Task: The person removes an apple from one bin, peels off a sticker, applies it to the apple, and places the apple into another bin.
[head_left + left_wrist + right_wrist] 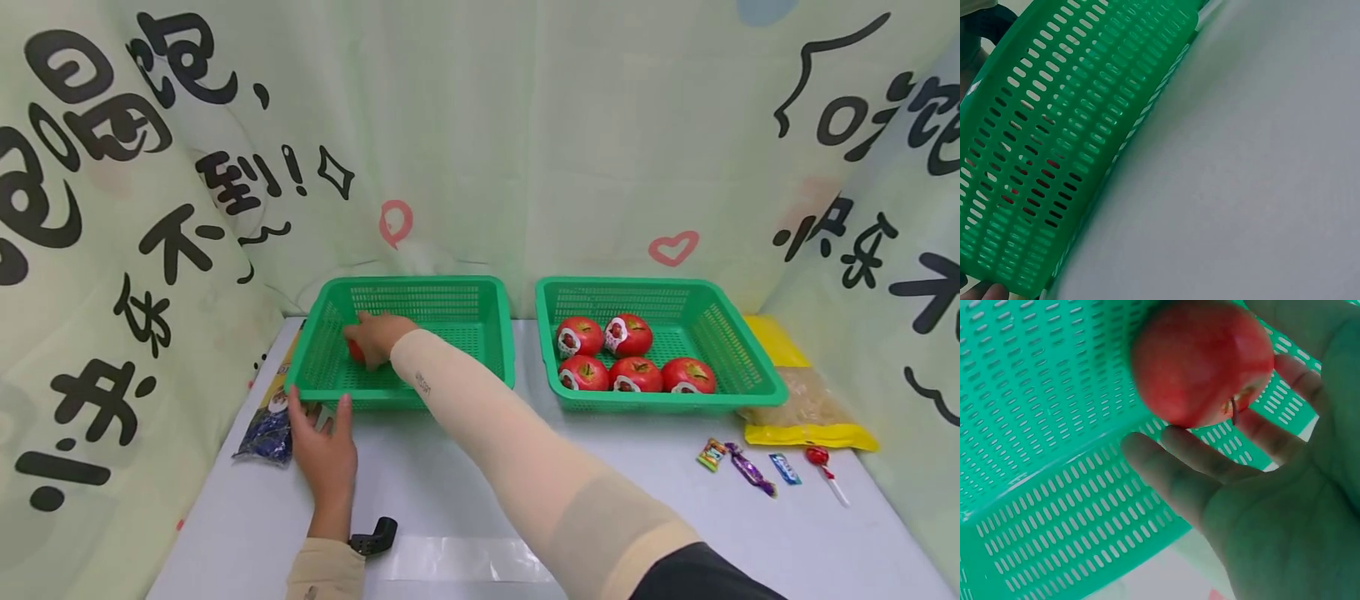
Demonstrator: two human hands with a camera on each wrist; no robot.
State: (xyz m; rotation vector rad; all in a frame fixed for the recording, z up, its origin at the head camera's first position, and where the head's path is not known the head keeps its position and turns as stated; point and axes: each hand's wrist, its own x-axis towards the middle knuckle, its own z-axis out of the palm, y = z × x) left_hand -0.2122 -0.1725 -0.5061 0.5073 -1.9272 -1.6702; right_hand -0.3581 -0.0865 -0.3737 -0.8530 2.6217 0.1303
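Observation:
My right hand (377, 339) reaches into the left green basket (397, 398) near its left side. Spread fingers (1175, 481) lie along the edge of a red apple (1200, 362) in the right wrist view, several of their tips in sight and not wrapped round it. Only a sliver of that apple shows below the hand in the head view. At the basket's front left corner, my left hand (324, 458) touches the rim with extended fingers, thumb apart. The left wrist view shows the slotted basket wall (1066, 125) and a bit of fingertip at the bottom left.
To the right, another green basket (660, 402) holds several stickered red apples (636, 375). A yellow bag (810, 400) lies beyond it, with wrapped candies (750, 469) and a lollipop (817, 456) in front. A dark packet (266, 429) lies left of the left basket.

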